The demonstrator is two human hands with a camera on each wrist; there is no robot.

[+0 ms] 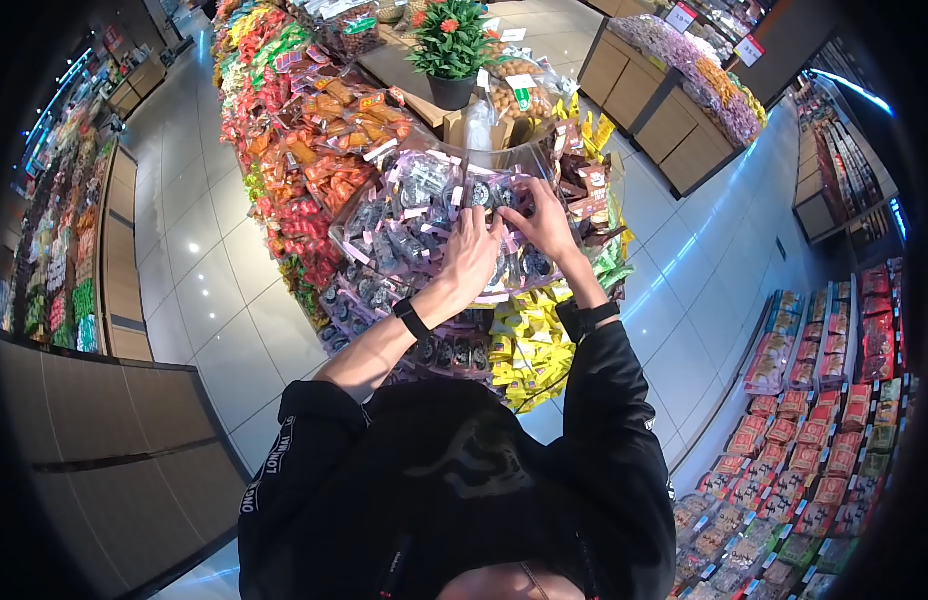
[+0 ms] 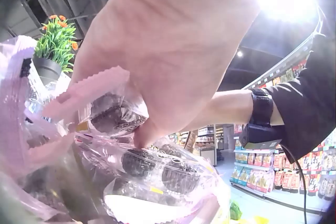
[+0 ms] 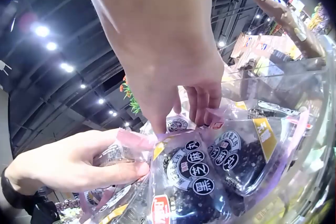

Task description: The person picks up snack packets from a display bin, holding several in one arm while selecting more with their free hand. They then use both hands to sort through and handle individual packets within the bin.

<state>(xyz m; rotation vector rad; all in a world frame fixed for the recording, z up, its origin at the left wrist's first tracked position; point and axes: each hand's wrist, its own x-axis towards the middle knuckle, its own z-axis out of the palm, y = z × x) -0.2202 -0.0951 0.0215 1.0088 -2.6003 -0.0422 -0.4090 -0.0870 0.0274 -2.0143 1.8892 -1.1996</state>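
Observation:
Clear, pink-edged packets of black sesame balls (image 3: 191, 182) fill a clear-walled bin (image 1: 532, 160). My left hand (image 1: 472, 255) is over the middle of the heap, and in the left wrist view a small packet with a dark ball (image 2: 113, 115) sits at its fingers, held by thumb and curled fingers. Just to its right, my right hand (image 1: 546, 225) reaches down from above. In the right wrist view its thumb and bent fingers grip the top of a packet; the fingertips are partly hidden by pink film. Both hands work close together.
Orange-wrapped sweets (image 1: 334, 130) lie left of the bin, with yellow packets (image 1: 532, 345) at its near side. A potted plant (image 1: 452, 60) with orange flowers stands behind. Brown packets (image 1: 591, 195) border the right side. Shelves of packets (image 1: 794, 450) stand beyond a tiled aisle.

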